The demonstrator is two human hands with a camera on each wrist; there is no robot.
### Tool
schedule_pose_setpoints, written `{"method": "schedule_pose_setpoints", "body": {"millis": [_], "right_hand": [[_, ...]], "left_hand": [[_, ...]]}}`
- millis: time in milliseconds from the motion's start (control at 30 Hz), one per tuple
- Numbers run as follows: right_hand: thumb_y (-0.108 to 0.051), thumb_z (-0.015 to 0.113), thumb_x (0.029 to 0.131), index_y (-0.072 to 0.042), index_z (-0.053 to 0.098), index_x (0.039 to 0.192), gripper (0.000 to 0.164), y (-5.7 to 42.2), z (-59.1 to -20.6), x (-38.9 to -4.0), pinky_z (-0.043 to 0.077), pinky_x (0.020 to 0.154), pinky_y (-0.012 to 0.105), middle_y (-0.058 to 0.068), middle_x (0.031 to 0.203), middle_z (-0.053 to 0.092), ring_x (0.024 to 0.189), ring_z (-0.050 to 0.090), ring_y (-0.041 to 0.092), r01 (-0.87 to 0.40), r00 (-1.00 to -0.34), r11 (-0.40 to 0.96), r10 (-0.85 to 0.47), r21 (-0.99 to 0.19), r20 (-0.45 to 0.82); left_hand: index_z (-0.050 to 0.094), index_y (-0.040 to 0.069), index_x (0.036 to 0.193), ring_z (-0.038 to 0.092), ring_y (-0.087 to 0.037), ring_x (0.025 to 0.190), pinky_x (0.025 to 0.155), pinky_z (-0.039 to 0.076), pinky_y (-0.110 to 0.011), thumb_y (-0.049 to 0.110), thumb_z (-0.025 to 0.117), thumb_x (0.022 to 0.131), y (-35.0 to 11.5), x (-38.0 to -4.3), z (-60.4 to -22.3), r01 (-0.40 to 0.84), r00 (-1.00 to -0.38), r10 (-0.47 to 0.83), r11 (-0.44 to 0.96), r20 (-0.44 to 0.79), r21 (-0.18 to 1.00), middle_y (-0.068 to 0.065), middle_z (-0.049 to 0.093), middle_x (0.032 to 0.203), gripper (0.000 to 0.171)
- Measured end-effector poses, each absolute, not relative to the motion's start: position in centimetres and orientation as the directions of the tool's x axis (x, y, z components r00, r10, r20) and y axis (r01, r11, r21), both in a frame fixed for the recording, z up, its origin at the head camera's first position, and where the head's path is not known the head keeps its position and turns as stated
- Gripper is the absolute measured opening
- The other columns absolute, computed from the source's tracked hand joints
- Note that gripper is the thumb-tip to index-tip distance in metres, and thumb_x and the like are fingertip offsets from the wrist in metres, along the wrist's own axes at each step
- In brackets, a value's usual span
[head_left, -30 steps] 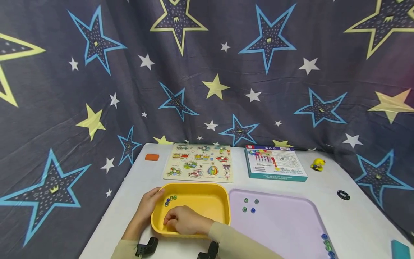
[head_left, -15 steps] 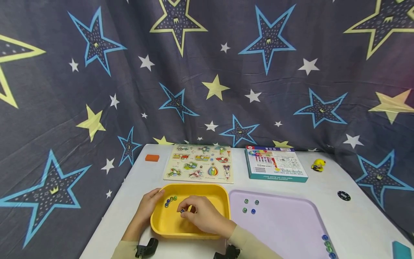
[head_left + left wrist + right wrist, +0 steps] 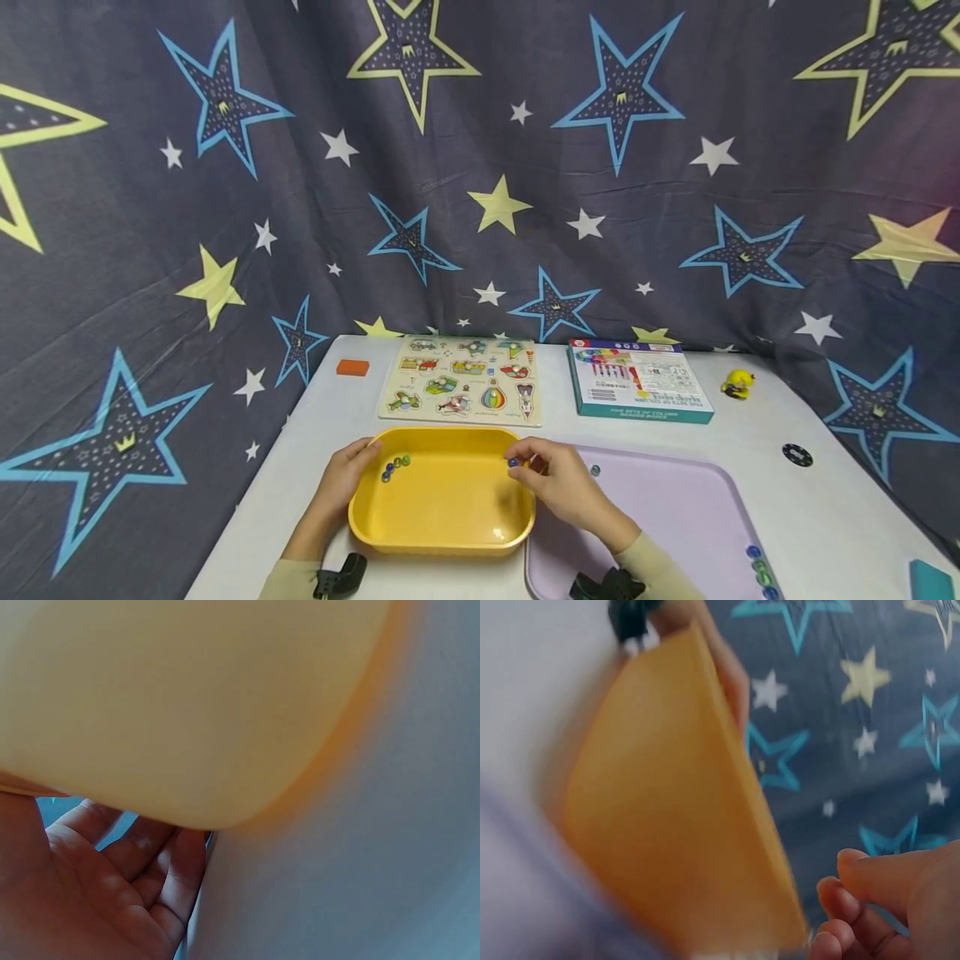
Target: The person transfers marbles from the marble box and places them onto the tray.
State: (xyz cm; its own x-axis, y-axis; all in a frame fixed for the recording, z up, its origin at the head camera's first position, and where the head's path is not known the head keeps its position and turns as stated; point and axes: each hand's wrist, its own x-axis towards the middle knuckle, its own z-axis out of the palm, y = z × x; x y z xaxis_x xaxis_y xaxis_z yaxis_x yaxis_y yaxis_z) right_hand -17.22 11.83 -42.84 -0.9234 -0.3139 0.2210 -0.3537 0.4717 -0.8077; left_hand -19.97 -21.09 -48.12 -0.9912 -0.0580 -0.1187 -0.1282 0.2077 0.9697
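Observation:
My left hand (image 3: pixel 343 483) grips the left rim of a yellow plastic tub (image 3: pixel 442 533); in the left wrist view its fingers (image 3: pixel 184 881) lie under the tub's edge. Several blue and green glass marbles (image 3: pixel 406 459) sit in the tub's far left corner. Over the tub's right rim my right hand (image 3: pixel 566 483) pinches a blue marble (image 3: pixel 513 462) between thumb and fingertips. The right wrist view has the right hand (image 3: pixel 885 907) beside the tilted-looking tub wall (image 3: pixel 667 787), with the marble hidden there.
A lilac tray (image 3: pixel 660 508) lies right of the tub, with a marble (image 3: pixel 595 470) behind my right hand and several marbles (image 3: pixel 761 570) along its right edge. Behind stand a picture puzzle board (image 3: pixel 461 379), a flat box (image 3: pixel 637 379), an orange block (image 3: pixel 352 367), a yellow toy figure (image 3: pixel 738 383) and a black chip (image 3: pixel 797 454).
My right hand has picked up a blue marble inside the tub and carried it rightward to the tub's right rim. My left hand has stayed on the left rim.

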Motion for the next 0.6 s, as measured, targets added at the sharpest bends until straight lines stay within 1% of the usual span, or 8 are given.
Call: {"method": "schedule_pose_setpoints", "body": {"millis": [167, 300, 433, 600], "right_hand": [[-0.013, 0.072, 0.076, -0.016, 0.066, 0.091, 0.016, 16.0, -44.5, -17.1, 0.044, 0.049, 0.022, -0.007, 0.074, 0.059, 0.055, 0.052, 0.010, -0.264, -0.964, 0.538, -0.148, -0.800, 0.219], [-0.014, 0.072, 0.077, -0.013, 0.065, 0.092, 0.016, 18.8, -45.5, -16.9, 0.042, 0.046, 0.023, -0.004, 0.075, 0.060, 0.054, 0.052, 0.010, -0.179, -0.980, 0.560, -0.033, -0.809, 0.195], [-0.015, 0.071, 0.077, -0.013, 0.065, 0.093, 0.018, 21.1, -46.3, -16.8, 0.041, 0.044, 0.023, -0.002, 0.078, 0.060, 0.055, 0.051, 0.009, -0.122, -0.982, 0.598, 0.041, -0.792, 0.182], [-0.018, 0.071, 0.077, -0.013, 0.066, 0.094, 0.018, 23.0, -47.5, -17.0, 0.044, 0.043, 0.025, 0.000, 0.077, 0.060, 0.056, 0.052, 0.009, -0.046, -0.984, 0.642, 0.104, -0.765, 0.146]], "left_hand": [[0.058, 0.007, 0.117, 0.055, -0.020, 0.101, 0.088, 0.045, -0.034, 0.042, 0.052, 0.088, -21.0, -20.0, -48.1, -0.129, -0.991, -0.058, 0.204, -0.120, 0.970, -0.009, 0.059, 0.115, 0.046], [0.058, 0.008, 0.118, 0.054, -0.020, 0.101, 0.088, 0.045, -0.033, 0.043, 0.052, 0.088, -21.0, -20.1, -47.9, -0.135, -0.990, -0.065, 0.211, -0.123, 0.968, -0.009, 0.058, 0.115, 0.047], [0.058, 0.007, 0.118, 0.055, -0.020, 0.099, 0.084, 0.046, -0.030, 0.042, 0.053, 0.088, -20.9, -20.0, -47.9, -0.134, -0.990, -0.069, 0.207, -0.122, 0.969, -0.010, 0.059, 0.114, 0.046], [0.058, 0.006, 0.117, 0.056, -0.020, 0.097, 0.081, 0.048, -0.028, 0.039, 0.053, 0.089, -20.8, -19.9, -48.0, -0.131, -0.991, -0.063, 0.193, -0.121, 0.972, -0.010, 0.059, 0.113, 0.043]]}}
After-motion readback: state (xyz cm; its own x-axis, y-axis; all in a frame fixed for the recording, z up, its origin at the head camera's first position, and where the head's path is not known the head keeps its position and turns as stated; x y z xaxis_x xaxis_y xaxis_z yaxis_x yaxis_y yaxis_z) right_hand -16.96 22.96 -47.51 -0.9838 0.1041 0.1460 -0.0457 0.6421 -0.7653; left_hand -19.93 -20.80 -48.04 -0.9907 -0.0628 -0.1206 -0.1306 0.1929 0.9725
